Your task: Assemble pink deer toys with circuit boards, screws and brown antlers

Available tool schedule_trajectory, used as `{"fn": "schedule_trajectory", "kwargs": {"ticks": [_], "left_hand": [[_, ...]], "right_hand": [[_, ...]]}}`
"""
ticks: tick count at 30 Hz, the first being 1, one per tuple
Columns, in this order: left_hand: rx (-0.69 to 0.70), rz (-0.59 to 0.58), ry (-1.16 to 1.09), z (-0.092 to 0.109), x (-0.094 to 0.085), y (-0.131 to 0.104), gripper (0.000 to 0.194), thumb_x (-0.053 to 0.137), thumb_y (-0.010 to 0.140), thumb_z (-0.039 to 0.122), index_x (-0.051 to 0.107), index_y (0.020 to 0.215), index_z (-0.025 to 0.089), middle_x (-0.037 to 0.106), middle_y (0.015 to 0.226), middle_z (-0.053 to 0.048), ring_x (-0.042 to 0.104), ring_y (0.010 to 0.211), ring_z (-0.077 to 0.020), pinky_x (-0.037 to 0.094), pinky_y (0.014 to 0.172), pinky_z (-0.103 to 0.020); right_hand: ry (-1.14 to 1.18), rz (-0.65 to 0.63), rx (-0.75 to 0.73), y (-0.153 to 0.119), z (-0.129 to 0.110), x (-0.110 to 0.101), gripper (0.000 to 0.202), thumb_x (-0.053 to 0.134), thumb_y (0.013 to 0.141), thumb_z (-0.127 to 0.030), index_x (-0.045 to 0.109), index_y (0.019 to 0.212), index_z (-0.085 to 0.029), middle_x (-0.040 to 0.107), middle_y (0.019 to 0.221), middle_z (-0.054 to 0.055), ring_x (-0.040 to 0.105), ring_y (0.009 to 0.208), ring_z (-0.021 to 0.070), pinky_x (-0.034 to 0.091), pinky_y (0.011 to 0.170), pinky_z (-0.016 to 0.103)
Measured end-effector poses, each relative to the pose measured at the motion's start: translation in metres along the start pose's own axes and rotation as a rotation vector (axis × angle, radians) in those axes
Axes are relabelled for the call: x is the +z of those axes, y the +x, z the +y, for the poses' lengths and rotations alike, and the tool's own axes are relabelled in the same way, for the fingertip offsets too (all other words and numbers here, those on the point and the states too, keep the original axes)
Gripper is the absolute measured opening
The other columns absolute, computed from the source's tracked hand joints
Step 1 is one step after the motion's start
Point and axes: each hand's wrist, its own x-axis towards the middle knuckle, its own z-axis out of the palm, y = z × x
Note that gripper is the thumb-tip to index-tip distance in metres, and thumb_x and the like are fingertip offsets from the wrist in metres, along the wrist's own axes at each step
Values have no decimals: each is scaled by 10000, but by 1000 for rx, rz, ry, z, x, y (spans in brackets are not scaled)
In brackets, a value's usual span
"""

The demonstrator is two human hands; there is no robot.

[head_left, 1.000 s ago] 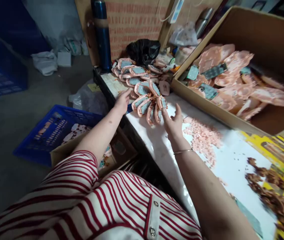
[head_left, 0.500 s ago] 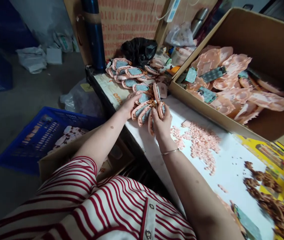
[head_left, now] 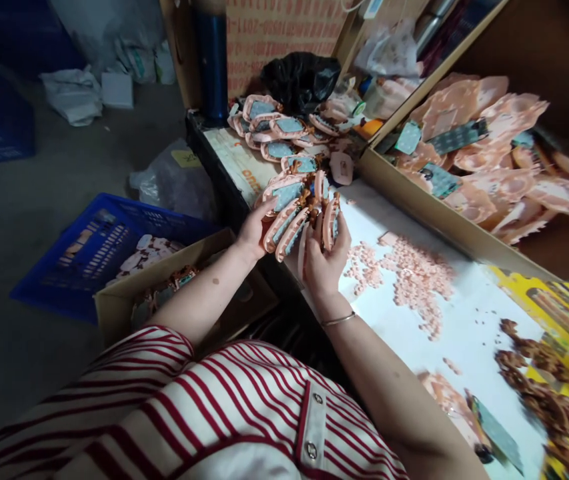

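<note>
My left hand is closed round the left side of a bunch of pink plastic oval pieces with blue-grey faces and brown parts at their inner ends. My right hand grips the right side of the bunch, its fingers partly hidden among the pieces. The pieces fan out between both hands above the near edge of the table. Just beyond lies a heap of similar pink pieces, with a single pink piece to its right.
A cardboard box of larger pink shells stands at right. Small pink bits and brown parts are scattered on the white tabletop. Below left are a blue crate and an open carton. A black bag sits behind the heap.
Both hands have gathered the pink pieces into a bunch and drawn it off the heap, slightly toward me. The view has shifted a little.
</note>
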Motion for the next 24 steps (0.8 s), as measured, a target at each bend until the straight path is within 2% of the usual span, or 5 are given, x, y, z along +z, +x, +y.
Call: {"fn": "schedule_trajectory", "kwargs": {"ticks": [3,9,15,19,24], "left_hand": [[50,17,-1,4,-8,-15,560,705,842,329,601,1384,235,771,1198,-44,651,1285,-316,464,1156,-471],[100,46,40,17,-31,-36,488,681,846,422,650,1284,209,745,1256,-75,593,1353,-349,469,1149,-487],[193,121,153,35,-64,-65,461,571,883,471,682,1255,223,741,1261,-53,567,1381,-350,521,1105,-473],[307,183,171,48,-86,-96,402,526,914,439,703,1223,254,745,1248,-19,539,1411,-325,498,1139,-476],[359,344,143,54,-118,-135,394,584,885,434,712,1200,233,728,1304,-17,554,1397,-291,468,1177,-427]], "right_hand": [[35,143,102,-10,-13,7,715,476,979,-404,189,1610,-226,448,1497,209,496,1414,334,460,1122,605],[-9,104,-4,-25,-44,14,698,436,1008,-390,146,1627,-249,433,1503,203,453,1459,316,457,1146,579],[27,-96,-1,-38,-74,21,721,403,994,-375,97,1635,-253,333,1590,196,297,1550,341,369,1190,634],[120,-263,-28,-51,-96,31,688,417,985,-371,199,1616,-204,263,1643,180,206,1588,312,324,1239,588],[294,-368,-110,-79,-106,57,599,452,987,-405,357,1544,-205,307,1627,169,258,1575,270,341,1254,516]]}}
